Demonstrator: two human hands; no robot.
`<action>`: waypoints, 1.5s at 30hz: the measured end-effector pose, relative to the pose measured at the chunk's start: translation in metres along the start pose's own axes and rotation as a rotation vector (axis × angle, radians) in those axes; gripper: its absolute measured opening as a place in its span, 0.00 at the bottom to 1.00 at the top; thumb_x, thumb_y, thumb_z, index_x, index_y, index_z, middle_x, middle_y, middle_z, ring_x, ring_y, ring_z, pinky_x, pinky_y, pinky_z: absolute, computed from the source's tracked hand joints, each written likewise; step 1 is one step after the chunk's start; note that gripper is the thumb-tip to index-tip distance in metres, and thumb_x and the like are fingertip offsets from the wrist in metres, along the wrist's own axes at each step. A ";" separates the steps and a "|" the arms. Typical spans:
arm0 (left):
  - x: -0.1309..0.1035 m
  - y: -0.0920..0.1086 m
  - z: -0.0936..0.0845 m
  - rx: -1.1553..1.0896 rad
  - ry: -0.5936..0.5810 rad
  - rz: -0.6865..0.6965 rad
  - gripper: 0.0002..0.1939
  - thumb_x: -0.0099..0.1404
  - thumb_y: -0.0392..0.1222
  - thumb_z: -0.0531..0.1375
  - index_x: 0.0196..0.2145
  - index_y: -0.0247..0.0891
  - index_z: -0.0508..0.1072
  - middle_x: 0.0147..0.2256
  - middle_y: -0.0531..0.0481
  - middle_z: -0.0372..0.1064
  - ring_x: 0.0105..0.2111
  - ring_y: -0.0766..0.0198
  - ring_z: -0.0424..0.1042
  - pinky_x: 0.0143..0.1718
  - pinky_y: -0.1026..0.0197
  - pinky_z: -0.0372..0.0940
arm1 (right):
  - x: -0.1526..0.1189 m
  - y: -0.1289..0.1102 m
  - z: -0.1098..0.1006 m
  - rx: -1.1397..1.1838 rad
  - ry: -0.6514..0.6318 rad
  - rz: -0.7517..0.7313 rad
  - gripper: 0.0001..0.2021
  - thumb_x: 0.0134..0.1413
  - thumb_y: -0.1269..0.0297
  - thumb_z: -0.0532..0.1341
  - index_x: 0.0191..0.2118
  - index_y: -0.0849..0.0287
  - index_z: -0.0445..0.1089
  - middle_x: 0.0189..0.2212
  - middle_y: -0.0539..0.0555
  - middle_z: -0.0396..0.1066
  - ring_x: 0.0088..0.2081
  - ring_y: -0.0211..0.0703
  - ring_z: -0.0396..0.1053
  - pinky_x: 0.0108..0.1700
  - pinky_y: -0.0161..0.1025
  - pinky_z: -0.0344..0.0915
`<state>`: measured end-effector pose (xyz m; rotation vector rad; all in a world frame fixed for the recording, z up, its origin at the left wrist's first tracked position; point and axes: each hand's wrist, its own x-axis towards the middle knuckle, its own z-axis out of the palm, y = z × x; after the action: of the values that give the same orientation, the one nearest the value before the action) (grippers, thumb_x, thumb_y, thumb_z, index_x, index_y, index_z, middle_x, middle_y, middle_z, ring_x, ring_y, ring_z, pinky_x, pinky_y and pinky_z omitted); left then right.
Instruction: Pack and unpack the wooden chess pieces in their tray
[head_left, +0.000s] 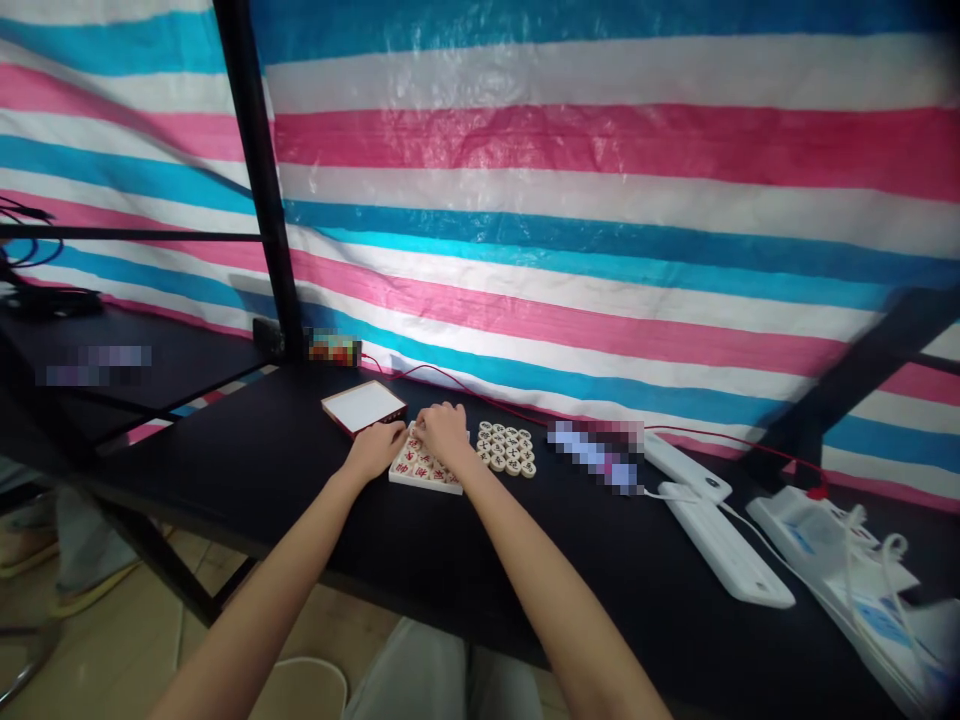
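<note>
A shallow white box [426,485] on the black table holds round xiangqi pieces with red characters [421,471]. At the box's left rim is my left hand [373,450], its fingers bent together; what they grip, if anything, is hidden. My right hand [444,432] reaches over the back of the box with fingers curled down among the pieces. Its fingertips are covered, so I cannot tell what they hold. Just right of the box, xiangqi pieces with black characters [508,449] lie in close rows. Behind my left hand rests the box lid [365,405], showing a white face.
White elongated devices [727,545] and a power strip [817,570] with cables lie on the right of the black table [285,480]. A thin red cable [450,378] runs along the back edge. A black metal post [262,180] and striped sheeting [600,150] stand behind.
</note>
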<state>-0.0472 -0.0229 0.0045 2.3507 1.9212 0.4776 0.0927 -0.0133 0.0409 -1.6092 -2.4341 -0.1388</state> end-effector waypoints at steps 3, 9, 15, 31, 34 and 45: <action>0.001 -0.001 -0.001 -0.011 -0.013 0.004 0.19 0.66 0.50 0.43 0.33 0.40 0.69 0.35 0.43 0.72 0.38 0.55 0.71 0.35 0.59 0.59 | 0.004 -0.009 0.003 -0.027 -0.014 0.052 0.11 0.55 0.61 0.55 0.38 0.60 0.70 0.38 0.59 0.70 0.43 0.49 0.63 0.45 0.46 0.50; 0.002 -0.002 -0.002 -0.026 -0.024 0.011 0.18 0.65 0.50 0.44 0.32 0.40 0.69 0.33 0.45 0.72 0.37 0.56 0.71 0.33 0.61 0.59 | 0.007 -0.025 0.000 -0.071 -0.050 0.156 0.10 0.49 0.66 0.59 0.38 0.63 0.71 0.41 0.64 0.69 0.46 0.54 0.60 0.45 0.50 0.50; 0.001 -0.002 -0.003 -0.030 -0.032 0.014 0.16 0.64 0.48 0.45 0.32 0.41 0.69 0.33 0.46 0.72 0.36 0.56 0.71 0.32 0.61 0.58 | 0.016 -0.034 0.004 -0.061 -0.059 0.293 0.10 0.50 0.71 0.56 0.39 0.64 0.71 0.44 0.67 0.66 0.47 0.55 0.59 0.42 0.49 0.54; 0.003 0.000 -0.005 -0.004 -0.061 -0.002 0.19 0.64 0.50 0.44 0.33 0.39 0.70 0.33 0.44 0.72 0.35 0.56 0.70 0.33 0.61 0.59 | -0.106 0.064 -0.027 0.225 0.206 0.238 0.09 0.49 0.59 0.57 0.35 0.56 0.69 0.33 0.52 0.73 0.39 0.46 0.66 0.40 0.39 0.54; 0.003 0.001 -0.003 0.002 -0.046 0.004 0.19 0.64 0.50 0.44 0.33 0.39 0.70 0.34 0.45 0.72 0.36 0.56 0.70 0.34 0.61 0.59 | -0.127 0.067 -0.011 0.179 0.169 0.220 0.09 0.51 0.60 0.56 0.37 0.55 0.69 0.35 0.52 0.72 0.40 0.46 0.65 0.40 0.41 0.53; 0.003 0.005 -0.005 0.055 -0.059 -0.006 0.20 0.64 0.50 0.43 0.35 0.38 0.70 0.33 0.44 0.72 0.36 0.56 0.70 0.34 0.61 0.59 | -0.143 0.067 0.004 0.086 0.225 0.125 0.10 0.56 0.61 0.54 0.42 0.51 0.71 0.38 0.54 0.66 0.39 0.44 0.63 0.37 0.38 0.57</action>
<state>-0.0431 -0.0221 0.0108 2.3626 1.9397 0.3550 0.2072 -0.1141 0.0009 -1.6088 -2.1369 -0.1816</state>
